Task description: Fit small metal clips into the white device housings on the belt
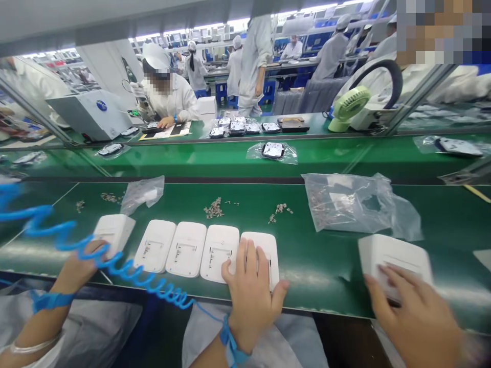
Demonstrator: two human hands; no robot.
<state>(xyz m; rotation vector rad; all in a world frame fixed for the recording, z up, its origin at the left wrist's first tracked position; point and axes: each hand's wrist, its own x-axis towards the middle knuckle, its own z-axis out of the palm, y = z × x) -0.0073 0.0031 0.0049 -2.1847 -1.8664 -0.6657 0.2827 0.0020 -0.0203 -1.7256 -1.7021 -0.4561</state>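
Observation:
Several white plastic casings lie in a row on the green bench (326, 266). My left hand (249, 291), with a blue wrist strap, rests flat on the rightmost casing (264, 248) of the row, fingers also reaching the casing beside it (218, 250). My right hand (418, 317) grips a separate white casing (395, 255) at the right, blurred by motion. A co-worker's hand (79, 266) at the far left touches the leftmost casing (115, 230). A blue coiled cord (115, 266) runs from the upper left to my left wrist.
Small piles of screws (214, 208) and crumpled clear plastic bags (356, 202) lie behind the row. Beyond is a green conveyor carrying a bagged part (273, 150). People in white coats work at the far benches; a green fan (347, 107) stands at the right.

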